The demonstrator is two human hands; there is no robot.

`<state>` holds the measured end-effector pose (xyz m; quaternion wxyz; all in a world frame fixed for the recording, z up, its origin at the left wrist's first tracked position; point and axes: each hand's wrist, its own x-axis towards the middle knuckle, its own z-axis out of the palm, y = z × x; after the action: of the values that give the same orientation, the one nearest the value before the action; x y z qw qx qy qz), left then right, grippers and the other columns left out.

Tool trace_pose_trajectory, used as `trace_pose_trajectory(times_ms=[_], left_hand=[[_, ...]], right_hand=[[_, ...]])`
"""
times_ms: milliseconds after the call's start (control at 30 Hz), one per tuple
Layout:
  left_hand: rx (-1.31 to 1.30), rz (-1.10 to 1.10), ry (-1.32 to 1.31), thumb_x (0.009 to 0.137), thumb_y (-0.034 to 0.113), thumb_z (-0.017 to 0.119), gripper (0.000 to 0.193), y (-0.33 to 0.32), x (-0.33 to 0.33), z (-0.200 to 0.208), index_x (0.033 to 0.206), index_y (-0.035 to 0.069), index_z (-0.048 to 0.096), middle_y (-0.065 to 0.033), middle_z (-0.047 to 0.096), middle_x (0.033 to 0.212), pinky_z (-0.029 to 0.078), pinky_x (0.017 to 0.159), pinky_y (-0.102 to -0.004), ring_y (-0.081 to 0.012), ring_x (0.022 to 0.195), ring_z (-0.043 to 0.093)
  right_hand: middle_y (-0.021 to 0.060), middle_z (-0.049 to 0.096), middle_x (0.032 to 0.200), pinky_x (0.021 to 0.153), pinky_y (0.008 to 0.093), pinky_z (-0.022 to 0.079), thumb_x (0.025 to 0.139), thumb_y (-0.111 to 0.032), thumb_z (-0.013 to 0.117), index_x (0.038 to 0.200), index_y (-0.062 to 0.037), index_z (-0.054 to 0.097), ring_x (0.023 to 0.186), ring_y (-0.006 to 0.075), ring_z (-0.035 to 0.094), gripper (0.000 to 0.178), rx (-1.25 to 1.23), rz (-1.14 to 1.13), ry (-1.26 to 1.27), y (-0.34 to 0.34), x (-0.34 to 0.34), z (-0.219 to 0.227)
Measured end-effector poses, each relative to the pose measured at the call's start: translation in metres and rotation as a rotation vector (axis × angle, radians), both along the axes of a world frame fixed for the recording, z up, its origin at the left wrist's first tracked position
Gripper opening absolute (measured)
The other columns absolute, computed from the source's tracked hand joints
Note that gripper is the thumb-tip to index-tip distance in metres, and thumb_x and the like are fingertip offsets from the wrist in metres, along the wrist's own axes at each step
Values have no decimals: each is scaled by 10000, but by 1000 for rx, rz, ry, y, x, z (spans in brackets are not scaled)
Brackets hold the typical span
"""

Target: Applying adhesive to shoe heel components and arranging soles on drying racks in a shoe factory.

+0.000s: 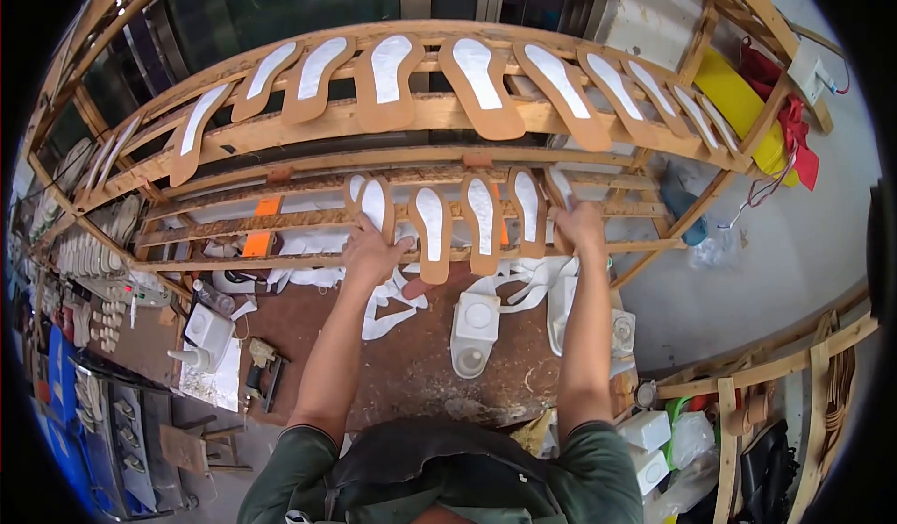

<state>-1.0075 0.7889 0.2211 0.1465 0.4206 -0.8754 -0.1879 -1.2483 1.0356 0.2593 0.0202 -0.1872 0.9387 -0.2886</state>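
Both my arms stretch forward to the lower wooden slatted rack (215, 264). With my left hand (372, 255) I grip the lower end of a tan shoe insole (374, 202) with a white patch. A second insole (354, 189) overlaps behind it. On the right, my right hand (581, 226) is closed on the edge of another insole (561, 186), partly hidden by the fingers. Between my hands, three insoles lie across the slats: one (431, 234) nearest my left hand, a middle one (482, 225) and one (528, 211) nearest my right hand.
An upper rack (430, 115) carries several similar insoles (481, 80). Below, a brown worktable (374, 388) holds white strips (388, 323), a white container (475, 330) and a stapler-like tool (264, 372). A wooden frame (775, 367) stands at right.
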Motion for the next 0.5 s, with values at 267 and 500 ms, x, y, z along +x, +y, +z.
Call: trace_pose_trajectory(times_ms=[267,500], left_hand=[[58,-66,104,706,422,620,806,42,-34,21,1220,-110,301,-302,568,983,468,799,-434,-392,921,582],[572,-152,449,734,243,659,626,17,-53,-19,1197,-108,425,-230,615,1009,486,774,-390,-304,875,626]], right_hand=[[286,546,1094,822,437,473,736,-325,606,1284,-61,408,957,410,571,639,146,-123,306,-43,52,-30],[321,365,1265,850,505,422,712,-264,643,1315,-98,369,1133,490,398,683,173,27,399,-102,110,-44]])
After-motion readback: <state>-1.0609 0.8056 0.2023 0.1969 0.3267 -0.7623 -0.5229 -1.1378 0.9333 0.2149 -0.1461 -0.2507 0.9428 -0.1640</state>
